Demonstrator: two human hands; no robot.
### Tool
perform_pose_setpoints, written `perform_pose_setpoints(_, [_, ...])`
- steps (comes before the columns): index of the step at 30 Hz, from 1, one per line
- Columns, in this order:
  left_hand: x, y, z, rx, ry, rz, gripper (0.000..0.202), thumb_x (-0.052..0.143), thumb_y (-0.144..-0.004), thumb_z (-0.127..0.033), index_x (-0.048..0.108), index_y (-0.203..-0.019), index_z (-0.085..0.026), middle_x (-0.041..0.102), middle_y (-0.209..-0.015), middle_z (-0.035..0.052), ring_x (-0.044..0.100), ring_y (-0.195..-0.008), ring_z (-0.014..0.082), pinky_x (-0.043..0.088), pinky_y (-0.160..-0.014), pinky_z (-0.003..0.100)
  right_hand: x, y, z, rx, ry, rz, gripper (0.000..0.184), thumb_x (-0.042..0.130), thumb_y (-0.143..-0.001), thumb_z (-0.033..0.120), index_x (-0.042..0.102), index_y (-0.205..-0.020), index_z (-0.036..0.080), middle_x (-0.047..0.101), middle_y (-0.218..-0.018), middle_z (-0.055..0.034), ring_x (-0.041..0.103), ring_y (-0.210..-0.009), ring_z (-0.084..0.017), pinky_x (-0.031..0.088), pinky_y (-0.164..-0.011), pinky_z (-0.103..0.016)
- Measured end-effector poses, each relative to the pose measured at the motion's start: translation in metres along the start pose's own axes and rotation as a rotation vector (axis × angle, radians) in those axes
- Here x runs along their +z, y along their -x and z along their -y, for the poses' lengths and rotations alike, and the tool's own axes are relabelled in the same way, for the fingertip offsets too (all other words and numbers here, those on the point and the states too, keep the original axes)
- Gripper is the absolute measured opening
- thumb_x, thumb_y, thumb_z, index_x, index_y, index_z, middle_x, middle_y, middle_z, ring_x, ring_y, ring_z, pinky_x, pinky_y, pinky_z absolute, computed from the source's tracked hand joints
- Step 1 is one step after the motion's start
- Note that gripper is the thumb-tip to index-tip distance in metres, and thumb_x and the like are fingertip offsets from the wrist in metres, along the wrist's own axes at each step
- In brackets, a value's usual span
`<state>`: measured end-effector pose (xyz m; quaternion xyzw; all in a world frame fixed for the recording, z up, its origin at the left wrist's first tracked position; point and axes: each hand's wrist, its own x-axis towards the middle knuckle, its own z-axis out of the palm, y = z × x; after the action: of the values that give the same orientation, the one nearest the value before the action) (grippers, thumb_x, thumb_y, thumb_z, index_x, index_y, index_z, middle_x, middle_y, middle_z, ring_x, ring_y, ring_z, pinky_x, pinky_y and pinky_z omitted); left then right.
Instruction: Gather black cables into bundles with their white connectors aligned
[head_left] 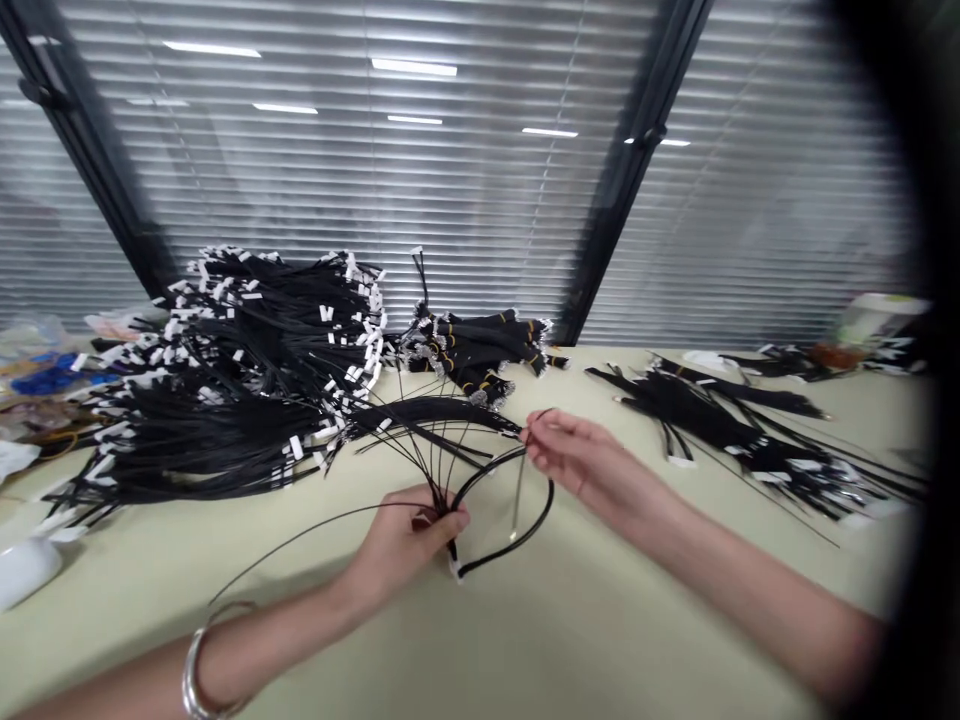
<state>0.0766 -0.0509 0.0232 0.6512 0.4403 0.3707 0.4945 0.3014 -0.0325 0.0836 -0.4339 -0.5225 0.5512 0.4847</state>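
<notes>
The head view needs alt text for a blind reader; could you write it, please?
A person's left hand grips a fanned bunch of thin black cables above a pale table; the right hand pinches at a cable loop. White-ended black cables lie heaped behind.

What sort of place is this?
Probably a cable-assembly workspace: black cables with white connectors piled on a table, yellow-banded bundles, and a left hand gripping a fan of wires.

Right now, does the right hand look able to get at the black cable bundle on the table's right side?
Probably yes: nothing visible stands between the right hand and the near end of that cable bundle, though its fingers seem occupied pinching dark wiring.
</notes>
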Motion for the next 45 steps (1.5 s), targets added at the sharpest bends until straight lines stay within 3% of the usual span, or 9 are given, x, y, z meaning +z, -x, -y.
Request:
perform_pose_setpoints(3, [0.001, -0.001, -0.002, -0.004, -0.009, -0.007, 0.023, 0.060, -0.078, -0.035, 0.063, -0.079, -0.013, 0.059, -0.073, 0.0034, 0.052, -0.063, 0.0132, 0.044, -0.059, 0.024, 0.038, 0.022, -0.020, -0.082, -0.076, 0.028, 0.017, 0.057, -0.085, 0.034, 0.054, -0.087, 0.018, 0.059, -0.082, -0.0029, 0.057, -0.075, -0.012, 0.047, -0.075, -0.027])
perform_pose_setpoints(6, [0.002, -0.002, -0.003, -0.009, -0.018, -0.018, 0.022, 0.060, -0.078, -0.035, 0.063, -0.078, -0.013, 0.058, -0.072, 0.0032, 0.052, -0.062, 0.0130, 0.045, -0.058, 0.023, 0.050, 0.030, -0.035, -0.191, 0.057, -0.009, 0.014, 0.054, -0.087, 0.032, 0.054, -0.086, 0.018, 0.058, -0.080, -0.0022, 0.056, -0.075, -0.013, 0.045, -0.072, -0.027])
perform_pose_setpoints(10, [0.001, -0.001, -0.003, -0.019, -0.016, -0.017, 0.021, 0.060, -0.078, -0.034, 0.063, -0.077, -0.013, 0.059, -0.071, 0.0031, 0.053, -0.061, 0.0132, 0.046, -0.057, 0.023, 0.043, 0.033, -0.045, -0.280, 0.120, -0.054, 0.009, 0.052, -0.089, 0.029, 0.053, -0.089, 0.020, 0.058, -0.086, -0.0023, 0.056, -0.078, -0.013, 0.046, -0.073, -0.028])
perform_pose_setpoints(19, [0.001, 0.001, -0.002, -0.024, -0.026, -0.013, 0.020, 0.060, -0.079, -0.034, 0.062, -0.077, -0.014, 0.060, -0.073, 0.0030, 0.055, -0.059, 0.0126, 0.048, -0.056, 0.024, 0.040, 0.034, -0.057, -0.401, 0.196, -0.015, 0.008, 0.049, -0.090, 0.021, 0.056, -0.093, 0.024, 0.057, -0.091, -0.0014, 0.058, -0.082, -0.012, 0.048, -0.074, -0.025])
perform_pose_setpoints(24, [0.001, 0.001, -0.003, -0.009, -0.048, -0.003, 0.020, 0.059, -0.080, -0.033, 0.062, -0.075, -0.014, 0.060, -0.073, 0.0027, 0.056, -0.061, 0.0128, 0.048, -0.055, 0.022, 0.043, 0.035, -0.061, -0.348, 0.325, 0.069, 0.009, 0.049, -0.089, 0.022, 0.058, -0.092, 0.025, 0.058, -0.091, -0.0004, 0.057, -0.085, -0.012, 0.047, -0.076, -0.025])
perform_pose_setpoints(32, [0.001, 0.002, -0.003, -0.007, -0.019, 0.005, 0.019, 0.059, -0.079, -0.033, 0.063, -0.075, -0.014, 0.059, -0.075, 0.0029, 0.057, -0.060, 0.0125, 0.049, -0.053, 0.022, 0.049, 0.035, -0.060, -0.203, 0.568, 0.092, 0.009, 0.051, -0.087, 0.028, 0.059, -0.089, 0.023, 0.061, -0.086, 0.0003, 0.057, -0.078, -0.013, 0.047, -0.072, -0.027])
perform_pose_setpoints(40, [0.000, 0.007, -0.005, 0.069, -0.111, 0.023, 0.023, 0.054, -0.084, -0.032, 0.064, -0.075, -0.014, 0.061, -0.075, 0.0045, 0.057, -0.067, 0.0145, 0.050, -0.055, 0.022, 0.048, 0.037, -0.066, -0.274, 0.640, 0.226, 0.011, 0.047, -0.089, 0.022, 0.057, -0.085, 0.021, 0.060, -0.088, -0.0008, 0.056, -0.080, -0.013, 0.046, -0.072, -0.027])
perform_pose_setpoints(45, [0.001, 0.008, -0.004, 0.063, -0.072, 0.025, 0.022, 0.054, -0.084, -0.032, 0.063, -0.076, -0.013, 0.060, -0.077, 0.0047, 0.058, -0.065, 0.0140, 0.051, -0.055, 0.022, 0.049, 0.041, -0.066, -0.279, 0.646, 0.223, 0.011, 0.042, -0.089, 0.019, 0.053, -0.088, 0.021, 0.057, -0.088, -0.0013, 0.055, -0.080, -0.013, 0.045, -0.072, -0.027])
